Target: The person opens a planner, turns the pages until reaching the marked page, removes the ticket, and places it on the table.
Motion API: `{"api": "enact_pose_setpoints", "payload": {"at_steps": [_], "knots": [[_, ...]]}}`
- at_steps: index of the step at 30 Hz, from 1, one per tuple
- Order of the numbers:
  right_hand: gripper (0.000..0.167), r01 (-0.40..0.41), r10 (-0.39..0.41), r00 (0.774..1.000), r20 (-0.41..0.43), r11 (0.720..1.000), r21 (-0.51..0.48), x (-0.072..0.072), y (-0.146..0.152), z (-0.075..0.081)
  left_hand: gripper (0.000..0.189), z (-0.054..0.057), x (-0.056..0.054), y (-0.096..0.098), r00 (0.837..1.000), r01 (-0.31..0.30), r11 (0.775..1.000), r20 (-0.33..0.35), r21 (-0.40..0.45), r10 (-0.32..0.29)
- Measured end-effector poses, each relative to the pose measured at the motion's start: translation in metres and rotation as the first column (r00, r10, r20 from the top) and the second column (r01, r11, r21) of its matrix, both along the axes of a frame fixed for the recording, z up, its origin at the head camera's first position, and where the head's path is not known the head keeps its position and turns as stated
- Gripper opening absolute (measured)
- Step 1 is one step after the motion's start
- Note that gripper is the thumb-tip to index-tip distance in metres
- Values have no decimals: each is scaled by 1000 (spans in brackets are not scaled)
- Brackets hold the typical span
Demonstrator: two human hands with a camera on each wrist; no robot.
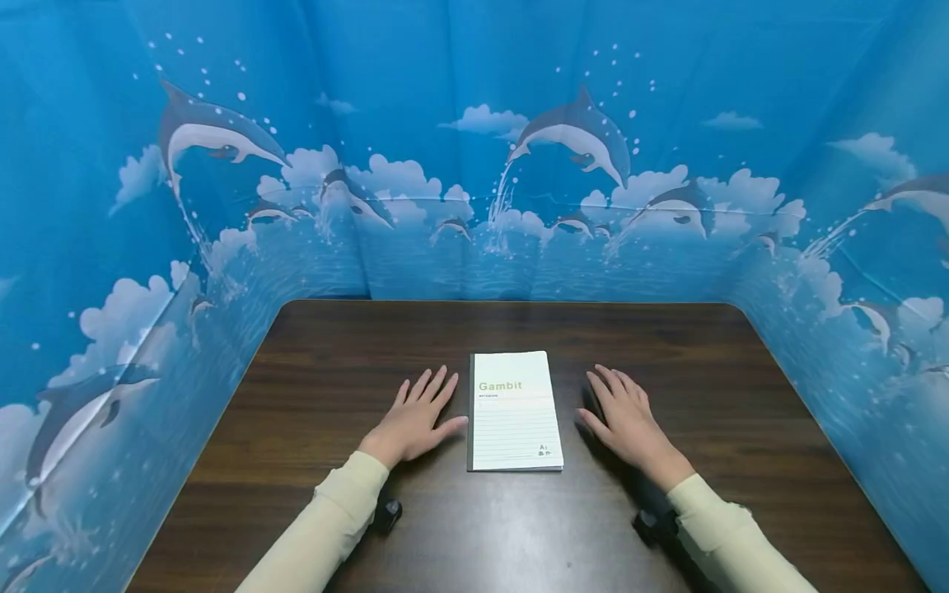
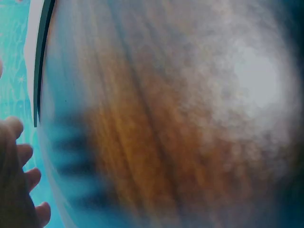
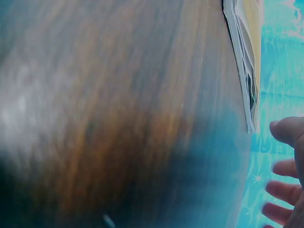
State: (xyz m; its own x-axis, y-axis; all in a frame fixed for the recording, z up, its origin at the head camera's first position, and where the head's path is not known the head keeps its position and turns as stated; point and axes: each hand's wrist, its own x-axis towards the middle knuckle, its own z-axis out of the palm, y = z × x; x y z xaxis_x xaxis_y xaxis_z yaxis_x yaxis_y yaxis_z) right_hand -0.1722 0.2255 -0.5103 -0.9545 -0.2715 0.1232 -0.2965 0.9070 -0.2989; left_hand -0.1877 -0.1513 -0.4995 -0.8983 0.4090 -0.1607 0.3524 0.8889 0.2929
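A closed notebook (image 1: 515,420) with a pale cover, a dark spine strip on its left and the word "Gambit" lies flat on the table, between both hands. Left of it, my left hand (image 1: 417,418) has its fingers spread and straight, the thumb tip close to the spine. On the other side, my right hand (image 1: 626,416) is held with fingers extended, its thumb pointing toward the notebook across a small gap. Neither hand holds anything. The right wrist view shows the notebook's page edges (image 3: 247,66), slightly fanned; the left wrist view shows its dark spine (image 2: 42,61).
The dark wood-grain table (image 1: 334,346) has rounded far corners. Behind it and along both sides hangs a blue curtain (image 1: 415,99) printed with dolphins and clouds. A black wrist device (image 1: 387,516) sits under the left wrist, another (image 1: 652,527) under the right.
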Motion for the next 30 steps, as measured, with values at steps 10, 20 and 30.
{"api": "enact_pose_setpoints", "payload": {"at_steps": [10, 20, 30], "knots": [[58, 3, 10, 987, 160, 997, -83, 1, -16, -1, 95, -9, 4, 1, 991, 83, 996, 102, 27, -85], [72, 15, 43, 948, 315, 983, -181, 3, -30, -1, 95, -13, 5, 4, 985, 115, 993, 129, 29, -118], [71, 21, 38, 950, 310, 982, -186, 0, -41, -2, 90, -9, 1, 6, 978, 186, 983, 94, -3, -185]]}}
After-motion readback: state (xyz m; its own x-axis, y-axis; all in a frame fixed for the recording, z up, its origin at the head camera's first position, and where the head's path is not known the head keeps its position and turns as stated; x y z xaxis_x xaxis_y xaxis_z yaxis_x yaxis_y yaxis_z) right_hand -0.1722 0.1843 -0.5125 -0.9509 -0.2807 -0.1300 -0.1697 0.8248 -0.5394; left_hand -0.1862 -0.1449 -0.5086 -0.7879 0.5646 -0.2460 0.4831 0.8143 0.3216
